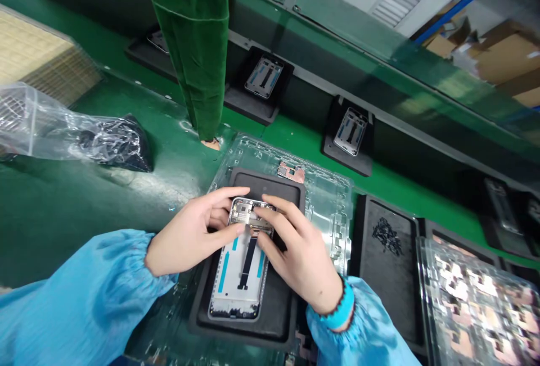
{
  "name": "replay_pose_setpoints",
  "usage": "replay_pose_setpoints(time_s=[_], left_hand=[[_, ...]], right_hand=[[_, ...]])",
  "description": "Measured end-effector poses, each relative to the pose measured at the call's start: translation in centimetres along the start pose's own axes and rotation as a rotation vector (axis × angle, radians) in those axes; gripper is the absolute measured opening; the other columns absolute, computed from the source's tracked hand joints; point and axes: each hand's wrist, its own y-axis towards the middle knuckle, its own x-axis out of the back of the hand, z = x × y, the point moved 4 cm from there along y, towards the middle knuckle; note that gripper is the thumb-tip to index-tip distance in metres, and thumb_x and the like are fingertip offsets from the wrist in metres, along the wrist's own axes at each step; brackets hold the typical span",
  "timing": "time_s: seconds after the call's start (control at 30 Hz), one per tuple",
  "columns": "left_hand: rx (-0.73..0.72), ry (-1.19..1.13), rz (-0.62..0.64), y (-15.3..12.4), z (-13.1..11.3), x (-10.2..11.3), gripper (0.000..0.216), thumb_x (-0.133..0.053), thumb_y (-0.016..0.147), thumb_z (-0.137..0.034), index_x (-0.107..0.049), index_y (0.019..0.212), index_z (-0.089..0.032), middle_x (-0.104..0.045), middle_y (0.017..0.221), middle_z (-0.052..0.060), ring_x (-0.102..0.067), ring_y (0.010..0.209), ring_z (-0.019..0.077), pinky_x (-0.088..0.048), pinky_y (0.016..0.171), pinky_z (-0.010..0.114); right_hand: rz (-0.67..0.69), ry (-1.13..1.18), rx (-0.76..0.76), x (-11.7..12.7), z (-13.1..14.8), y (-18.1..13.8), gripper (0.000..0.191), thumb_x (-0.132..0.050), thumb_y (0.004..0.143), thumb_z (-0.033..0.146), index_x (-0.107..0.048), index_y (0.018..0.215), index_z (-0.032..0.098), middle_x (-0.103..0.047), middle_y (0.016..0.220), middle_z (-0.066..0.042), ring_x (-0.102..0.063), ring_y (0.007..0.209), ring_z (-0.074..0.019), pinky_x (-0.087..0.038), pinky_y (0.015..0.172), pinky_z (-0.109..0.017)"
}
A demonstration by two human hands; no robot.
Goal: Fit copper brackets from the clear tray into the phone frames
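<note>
A phone frame (239,276) with its inside facing up lies on a black foam tray (278,312) in front of me. A small circuit board (247,214) sits in the frame's top end. My left hand (192,234) rests on the frame's upper left, thumb and forefinger pressing at the board. My right hand (297,253) comes in from the right, its fingertips pressing on the board's right side. A black flex strip (248,262) runs down the frame's middle. Both sleeves are light blue.
A clear plastic blister tray (329,208) lies under the foam tray, with one loose board (291,172) on it. Right: a black tray with small screws (386,236) and a tray of boards (481,298). Behind, a conveyor carries phone frames (350,130). A plastic bag (63,130) lies left; a green post (198,45) stands ahead.
</note>
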Motion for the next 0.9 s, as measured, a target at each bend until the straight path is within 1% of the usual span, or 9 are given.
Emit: replay_pose_setpoints(time_s=[0.1, 0.27, 0.33, 0.43, 0.5, 0.57, 0.63, 0.77, 0.9], left_hand=[[0.016, 0.005, 0.014, -0.2, 0.2, 0.0, 0.060, -0.069, 0.089, -0.027, -0.050, 0.146, -0.019, -0.072, 0.109, 0.006, -0.070, 0.083, 0.0151, -0.060, 0.077, 0.028], [0.048, 0.060, 0.071, -0.6, 0.3, -0.6, 0.055, -0.070, 0.087, -0.029, -0.053, 0.139, -0.019, -0.073, 0.105, 0.005, -0.070, 0.080, 0.0155, -0.059, 0.071, 0.026], [0.017, 0.240, 0.063, -1.0, 0.0, -0.7, 0.051, -0.066, 0.089, -0.030, -0.055, 0.138, -0.020, -0.072, 0.094, 0.002, -0.069, 0.072, 0.0148, -0.057, 0.066, 0.025], [-0.143, 0.714, -0.020, -1.7, -0.8, -0.7, 0.048, -0.061, 0.092, -0.032, -0.057, 0.138, -0.020, -0.067, 0.074, -0.002, -0.064, 0.060, 0.0156, -0.052, 0.061, 0.028], [-0.279, 0.960, -0.057, -2.1, -1.3, -0.9, 0.044, -0.058, 0.093, -0.033, -0.059, 0.134, -0.017, -0.066, 0.072, -0.001, -0.064, 0.061, 0.0185, -0.050, 0.062, 0.031], [-0.376, 1.083, -0.049, -2.4, -1.5, -1.0, 0.039, -0.055, 0.095, -0.033, -0.061, 0.130, -0.015, -0.068, 0.074, 0.001, -0.066, 0.065, 0.0216, -0.049, 0.064, 0.034], [-0.415, 1.129, -0.024, -2.3, -1.5, -1.0, 0.036, -0.053, 0.097, -0.032, -0.062, 0.127, -0.014, -0.070, 0.079, 0.003, -0.068, 0.070, 0.0237, -0.050, 0.067, 0.036], [-0.331, 1.109, 0.015, -1.7, -1.1, -0.5, 0.035, -0.057, 0.097, -0.033, -0.062, 0.127, -0.017, -0.071, 0.083, 0.002, -0.069, 0.072, 0.0229, -0.047, 0.066, 0.035], [-0.315, 1.098, 0.026, -1.4, -0.9, -0.1, 0.034, -0.060, 0.097, -0.036, -0.063, 0.127, -0.019, -0.072, 0.084, 0.000, -0.069, 0.073, 0.0228, -0.046, 0.066, 0.035]], right_hand=[[0.045, -0.118, 0.010, 0.0, 0.5, -0.2, 0.031, -0.054, 0.100, 0.016, -0.058, 0.131, 0.019, -0.060, 0.139, -0.017, -0.063, 0.124, -0.0319, -0.060, 0.100, -0.051], [0.116, -0.192, -0.012, 0.0, 1.0, -0.4, 0.030, -0.057, 0.097, 0.015, -0.061, 0.127, 0.018, -0.061, 0.140, -0.019, -0.062, 0.125, -0.0345, -0.059, 0.101, -0.055], [0.159, -0.204, 0.004, 0.0, 1.2, -0.3, 0.030, -0.056, 0.097, 0.013, -0.061, 0.127, 0.016, -0.061, 0.139, -0.020, -0.062, 0.123, -0.0355, -0.058, 0.100, -0.057], [0.212, -0.142, 0.052, -0.1, 1.1, 0.0, 0.028, -0.056, 0.096, 0.012, -0.060, 0.123, 0.014, -0.062, 0.136, -0.020, -0.060, 0.124, -0.0354, -0.055, 0.103, -0.056], [0.239, -0.050, 0.081, -0.4, 0.8, 0.4, 0.024, -0.059, 0.094, 0.017, -0.060, 0.118, 0.015, -0.063, 0.132, -0.019, -0.058, 0.123, -0.0341, -0.054, 0.103, -0.054], [0.247, 0.011, 0.106, -0.6, 0.4, 0.7, 0.022, -0.061, 0.092, 0.021, -0.059, 0.114, 0.017, -0.064, 0.127, -0.018, -0.058, 0.120, -0.0329, -0.055, 0.100, -0.054], [0.247, 0.026, 0.125, -0.9, 0.2, 0.9, 0.018, -0.061, 0.092, 0.023, -0.059, 0.108, 0.018, -0.065, 0.123, -0.017, -0.058, 0.116, -0.0322, -0.055, 0.098, -0.053], [0.271, -0.013, 0.146, -1.0, 0.2, 1.0, 0.006, -0.056, 0.094, 0.018, -0.060, 0.098, 0.018, -0.066, 0.117, -0.015, -0.058, 0.109, -0.0308, -0.055, 0.094, -0.050], [0.293, -0.004, 0.149, -0.5, 0.4, 1.0, 0.020, -0.059, 0.094, 0.017, -0.061, 0.114, 0.014, -0.066, 0.120, -0.016, -0.057, 0.111, -0.0305, -0.054, 0.098, -0.050]])
